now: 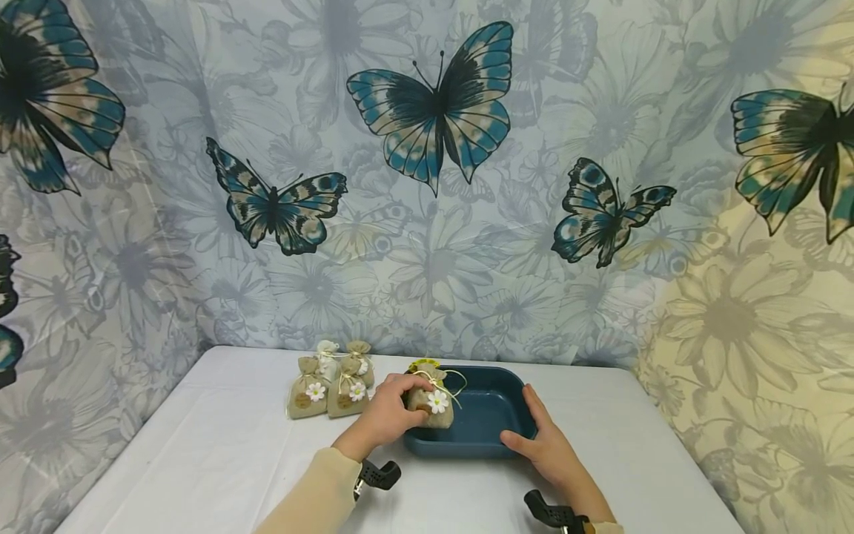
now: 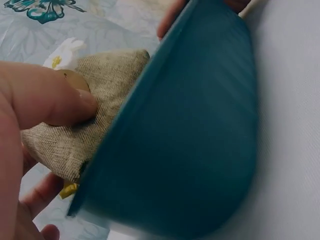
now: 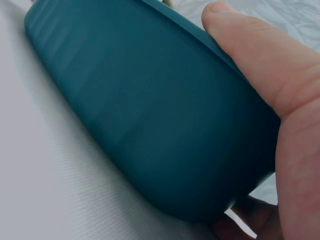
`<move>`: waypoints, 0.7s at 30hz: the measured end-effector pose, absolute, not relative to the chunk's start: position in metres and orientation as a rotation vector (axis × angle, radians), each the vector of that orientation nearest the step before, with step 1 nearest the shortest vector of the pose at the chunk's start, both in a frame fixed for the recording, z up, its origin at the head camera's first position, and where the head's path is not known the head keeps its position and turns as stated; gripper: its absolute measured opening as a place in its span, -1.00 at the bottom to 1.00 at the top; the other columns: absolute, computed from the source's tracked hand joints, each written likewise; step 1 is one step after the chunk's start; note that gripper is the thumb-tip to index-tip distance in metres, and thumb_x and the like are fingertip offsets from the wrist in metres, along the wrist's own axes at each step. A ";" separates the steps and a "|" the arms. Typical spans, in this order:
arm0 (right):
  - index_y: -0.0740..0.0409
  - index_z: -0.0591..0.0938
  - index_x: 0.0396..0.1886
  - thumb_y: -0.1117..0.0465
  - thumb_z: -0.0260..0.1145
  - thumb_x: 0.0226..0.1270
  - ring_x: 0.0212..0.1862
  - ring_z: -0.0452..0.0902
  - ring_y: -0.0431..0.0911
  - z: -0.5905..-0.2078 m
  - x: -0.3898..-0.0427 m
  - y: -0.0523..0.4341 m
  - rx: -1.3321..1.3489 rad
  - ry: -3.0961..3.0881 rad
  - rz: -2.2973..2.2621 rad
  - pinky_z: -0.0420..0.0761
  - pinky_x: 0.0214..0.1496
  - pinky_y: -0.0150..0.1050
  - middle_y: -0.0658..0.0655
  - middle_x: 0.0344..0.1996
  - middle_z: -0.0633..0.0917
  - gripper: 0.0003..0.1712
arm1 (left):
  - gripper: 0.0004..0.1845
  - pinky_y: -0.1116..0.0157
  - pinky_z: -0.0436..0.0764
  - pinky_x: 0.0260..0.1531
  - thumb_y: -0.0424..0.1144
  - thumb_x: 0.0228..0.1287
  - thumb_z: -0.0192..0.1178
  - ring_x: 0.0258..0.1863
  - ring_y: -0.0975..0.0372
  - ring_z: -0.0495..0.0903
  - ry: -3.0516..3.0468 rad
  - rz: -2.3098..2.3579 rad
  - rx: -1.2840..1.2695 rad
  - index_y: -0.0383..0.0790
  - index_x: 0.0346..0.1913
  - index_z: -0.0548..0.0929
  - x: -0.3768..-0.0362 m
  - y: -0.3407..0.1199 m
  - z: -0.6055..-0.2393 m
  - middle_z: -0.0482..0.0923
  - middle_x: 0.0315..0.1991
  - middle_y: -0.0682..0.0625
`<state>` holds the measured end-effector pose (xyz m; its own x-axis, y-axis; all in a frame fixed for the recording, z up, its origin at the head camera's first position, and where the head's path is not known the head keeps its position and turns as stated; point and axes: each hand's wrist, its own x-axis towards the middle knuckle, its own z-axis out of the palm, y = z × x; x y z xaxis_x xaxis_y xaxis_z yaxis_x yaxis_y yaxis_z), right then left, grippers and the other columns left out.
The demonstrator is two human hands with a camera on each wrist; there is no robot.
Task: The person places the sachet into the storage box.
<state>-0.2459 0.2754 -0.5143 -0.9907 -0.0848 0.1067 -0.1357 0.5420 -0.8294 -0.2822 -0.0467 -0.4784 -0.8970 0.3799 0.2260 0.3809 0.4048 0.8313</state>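
Observation:
My left hand [image 1: 394, 408] grips a small burlap drawstring pouch [image 1: 434, 400] with a white daisy and a string bow. Its thumb presses the pouch's front in the left wrist view; the other fingers are partly hidden behind it. The pouch is at the left end of a dark blue rectangular dish [image 1: 490, 449]; whether it touches the bottom cannot be told. At the dish's right front corner, my right hand [image 1: 550, 452] holds the rim, thumb over the front edge and fingers along the right side. Something yellow [image 1: 423, 363] shows behind the held pouch.
Left of the dish stand several similar pouches, among them a front-left one [image 1: 307, 393], a front-right one [image 1: 348, 393] and a white one [image 1: 328, 357] behind. A white cloth [image 1: 200, 445] covers the table. A butterfly-patterned backdrop [image 1: 440, 282] hangs behind its far edge.

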 end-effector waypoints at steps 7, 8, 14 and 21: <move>0.10 -0.09 0.63 -0.02 0.48 0.24 0.55 -0.30 0.17 -0.515 -0.246 0.275 0.195 -2.709 1.482 -0.14 0.40 0.36 0.13 0.59 -0.13 0.20 | -0.63 -0.16 0.27 0.16 -0.27 0.07 0.48 0.26 0.00 0.26 -2.616 -1.463 -0.694 0.19 -0.07 0.69 -0.286 -0.046 -0.489 0.51 0.08 0.07; 0.10 -0.09 0.63 -0.02 0.48 0.24 0.55 -0.30 0.17 -0.515 -0.246 0.276 0.195 -2.710 1.482 -0.14 0.40 0.36 0.13 0.59 -0.13 0.20 | -0.65 -0.17 0.25 0.18 -0.26 0.09 0.47 0.28 0.00 0.25 -2.614 -1.445 -0.705 0.18 -0.07 0.69 -0.286 -0.046 -0.490 0.51 0.09 0.06; 0.15 -0.09 0.63 -0.01 0.48 0.24 0.55 -0.30 0.18 -0.516 -0.246 0.276 0.199 -2.707 1.478 -0.14 0.41 0.34 0.15 0.59 -0.13 0.20 | -0.69 -0.28 0.02 0.28 -0.26 0.16 0.43 0.42 -0.20 0.11 -2.599 -1.295 -0.810 0.00 -0.01 0.72 -0.286 -0.047 -0.492 0.49 0.21 -0.11; 0.14 -0.10 0.63 -0.01 0.47 0.24 0.55 -0.30 0.18 -0.515 -0.246 0.276 0.193 -2.715 1.467 -0.14 0.41 0.34 0.16 0.59 -0.14 0.21 | -0.70 -0.34 0.07 0.24 -0.21 0.18 0.43 0.41 -0.24 0.08 -2.637 -1.327 -0.780 -0.01 0.00 0.72 -0.283 -0.049 -0.490 0.37 0.28 -0.22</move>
<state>-0.2464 0.2755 -0.5153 -0.9910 -0.0863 0.1027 -0.1332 0.5424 -0.8295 -0.2830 -0.0485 -0.4897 -0.8659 0.4020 0.2977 0.4787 0.4930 0.7265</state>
